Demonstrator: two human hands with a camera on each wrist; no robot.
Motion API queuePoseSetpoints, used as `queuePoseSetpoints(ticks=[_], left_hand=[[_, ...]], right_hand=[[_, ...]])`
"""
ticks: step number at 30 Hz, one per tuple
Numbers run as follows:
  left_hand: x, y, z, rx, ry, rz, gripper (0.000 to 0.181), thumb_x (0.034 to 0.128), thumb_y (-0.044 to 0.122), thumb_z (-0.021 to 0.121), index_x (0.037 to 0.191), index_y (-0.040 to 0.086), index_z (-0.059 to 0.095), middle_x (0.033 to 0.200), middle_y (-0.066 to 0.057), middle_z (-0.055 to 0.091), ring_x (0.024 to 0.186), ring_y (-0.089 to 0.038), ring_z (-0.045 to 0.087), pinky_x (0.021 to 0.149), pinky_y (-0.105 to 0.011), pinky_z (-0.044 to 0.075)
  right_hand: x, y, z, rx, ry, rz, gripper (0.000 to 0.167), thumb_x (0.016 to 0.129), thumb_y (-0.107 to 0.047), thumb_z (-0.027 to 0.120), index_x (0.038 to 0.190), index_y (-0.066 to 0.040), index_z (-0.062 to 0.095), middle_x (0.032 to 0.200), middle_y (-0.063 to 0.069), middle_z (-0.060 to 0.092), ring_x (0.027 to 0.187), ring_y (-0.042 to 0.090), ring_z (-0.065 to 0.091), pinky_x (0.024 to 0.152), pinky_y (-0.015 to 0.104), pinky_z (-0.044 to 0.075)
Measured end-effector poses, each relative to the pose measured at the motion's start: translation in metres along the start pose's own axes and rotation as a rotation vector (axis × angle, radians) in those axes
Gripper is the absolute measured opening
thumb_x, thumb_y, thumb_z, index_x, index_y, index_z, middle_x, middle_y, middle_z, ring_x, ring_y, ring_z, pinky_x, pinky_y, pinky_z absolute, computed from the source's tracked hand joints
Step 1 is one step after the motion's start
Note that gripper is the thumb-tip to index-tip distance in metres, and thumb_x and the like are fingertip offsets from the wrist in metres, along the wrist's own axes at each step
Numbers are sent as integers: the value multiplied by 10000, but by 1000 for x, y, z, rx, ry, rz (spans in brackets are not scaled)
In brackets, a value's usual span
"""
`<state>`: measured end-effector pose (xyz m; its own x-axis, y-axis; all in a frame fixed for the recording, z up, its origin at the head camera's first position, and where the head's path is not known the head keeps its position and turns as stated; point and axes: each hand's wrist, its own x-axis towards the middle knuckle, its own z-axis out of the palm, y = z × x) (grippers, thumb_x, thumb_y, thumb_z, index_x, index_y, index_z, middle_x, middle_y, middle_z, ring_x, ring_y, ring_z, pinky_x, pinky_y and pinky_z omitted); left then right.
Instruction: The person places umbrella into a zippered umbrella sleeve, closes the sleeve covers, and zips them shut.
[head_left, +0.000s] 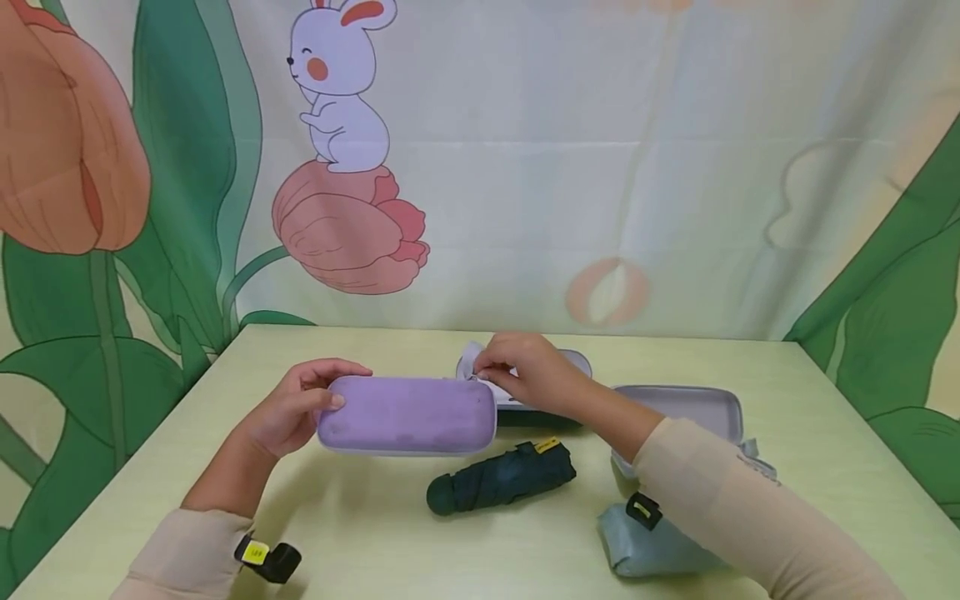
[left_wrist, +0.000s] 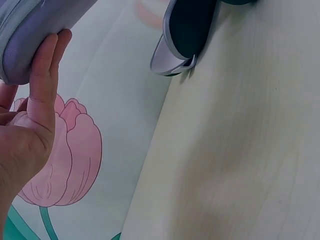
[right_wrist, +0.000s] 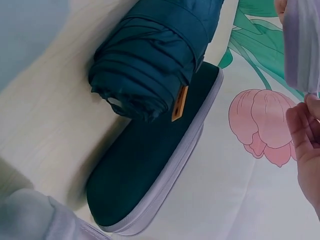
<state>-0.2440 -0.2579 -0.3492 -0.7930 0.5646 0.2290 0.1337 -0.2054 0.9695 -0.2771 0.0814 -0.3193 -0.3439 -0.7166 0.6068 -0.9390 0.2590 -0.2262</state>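
My left hand (head_left: 296, 408) grips a purple zip case (head_left: 407, 415) by its left end, thumb on the near face, holding it above the table. At the case's right end, my right hand (head_left: 528, 371) pinches a small zip pull with thumb and fingertips; the pull is mostly hidden by the fingers. Both hands meet the raised case in the right wrist view, where its pale zip edge (right_wrist: 302, 55) shows. Below the hands lies a folded dark green umbrella (head_left: 502, 479), with a yellow-orange tag. A dark green case with a pale rim (right_wrist: 150, 155) lies behind it.
An open grey-lilac case (head_left: 678, 408) stands at the right, partly behind my right forearm. A pale blue-green bundle (head_left: 648, 546) lies under that forearm. A printed curtain (head_left: 525, 167) hangs along the table's (head_left: 375, 533) back edge.
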Motion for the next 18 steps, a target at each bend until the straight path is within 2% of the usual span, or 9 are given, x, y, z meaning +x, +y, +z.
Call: queuePoseSetpoints(ticks=[4, 7, 11, 18], left_hand=[[-1, 0, -2, 23, 13, 11, 390, 874, -22, 495, 1120, 179, 723, 1078, -17, 653, 894, -153, 645, 715, -293, 565], [-4, 0, -4, 51, 45, -2, 392, 869, -29, 501, 1107, 186, 727, 1069, -14, 655, 886, -153, 644, 708, -298, 563], [-6, 0, -9, 85, 85, -26, 368, 875, -28, 515, 1086, 185, 728, 1064, -17, 652, 884, -159, 642, 707, -303, 565], [-15, 1, -19, 111, 160, -38, 349, 880, -29, 524, 1070, 185, 724, 1069, -11, 644, 897, -157, 634, 703, -297, 564]], right_hand=[[-3, 1, -3, -41, -42, 25, 156, 840, 35, 721, 982, -25, 741, 865, 36, 683, 726, 137, 590, 639, 235, 505], [-5, -2, -8, -138, -83, 65, 162, 853, -4, 719, 1011, -42, 731, 846, 19, 659, 706, 135, 582, 634, 225, 490], [-8, -8, -19, -241, -160, 136, 121, 857, -70, 730, 976, -78, 708, 848, -2, 632, 709, 144, 583, 640, 233, 482], [-16, -10, -33, -269, -318, 198, 125, 863, -125, 734, 973, -85, 689, 912, 28, 638, 777, 163, 610, 696, 260, 507]])
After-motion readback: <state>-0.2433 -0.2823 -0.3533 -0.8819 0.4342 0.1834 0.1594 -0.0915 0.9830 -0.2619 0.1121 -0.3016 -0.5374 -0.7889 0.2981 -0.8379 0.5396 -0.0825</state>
